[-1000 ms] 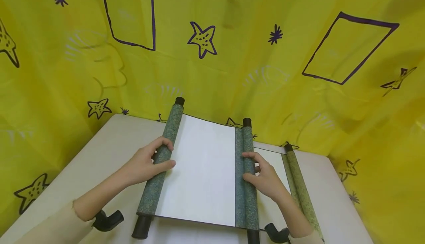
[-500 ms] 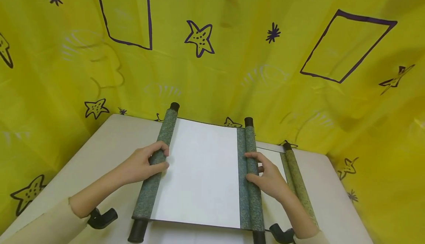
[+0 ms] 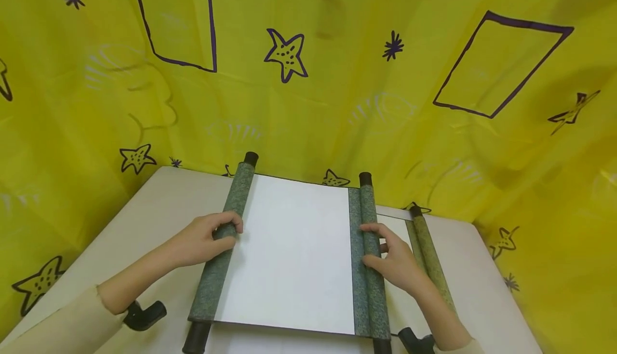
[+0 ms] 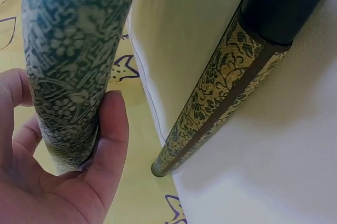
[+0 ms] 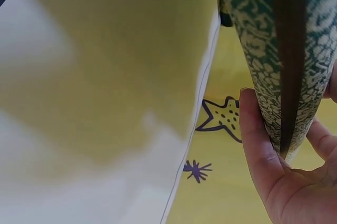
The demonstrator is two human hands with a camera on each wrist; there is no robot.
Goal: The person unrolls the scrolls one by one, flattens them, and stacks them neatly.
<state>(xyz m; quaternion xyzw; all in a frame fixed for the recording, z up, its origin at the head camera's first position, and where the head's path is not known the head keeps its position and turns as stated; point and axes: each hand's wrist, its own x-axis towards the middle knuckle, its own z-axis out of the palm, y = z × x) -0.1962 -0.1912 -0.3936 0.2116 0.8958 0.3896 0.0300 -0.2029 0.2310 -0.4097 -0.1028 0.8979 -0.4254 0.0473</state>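
A hanging scroll with green floral-patterned rolls and dark end knobs is held partly unrolled, its white sheet (image 3: pixel 294 257) stretched between the rolls. My left hand (image 3: pixel 204 240) grips the left roll (image 3: pixel 212 284), thumb on the sheet side. In the left wrist view, that green roll (image 4: pixel 68 61) sits between thumb and fingers. On the other side, my right hand (image 3: pixel 395 260) holds the right roll (image 3: pixel 378 306) at mid-length. The right wrist view shows this roll (image 5: pixel 258 40) with a brown strip along it, thumb against its side. The scroll is raised over the table.
Beneath, on the white table (image 3: pixel 472 268), lies a second scroll with an olive-patterned roll (image 3: pixel 434 260), partly covered by the green one. Its other roll (image 4: pixel 210 98) shows in the left wrist view. A yellow curtain (image 3: pixel 328 118) with drawn stars hangs behind.
The two rolls have moved apart, the left one leftward and slightly down, the right one a little rightward. More white sheet shows between them. Both hands keep their grip.
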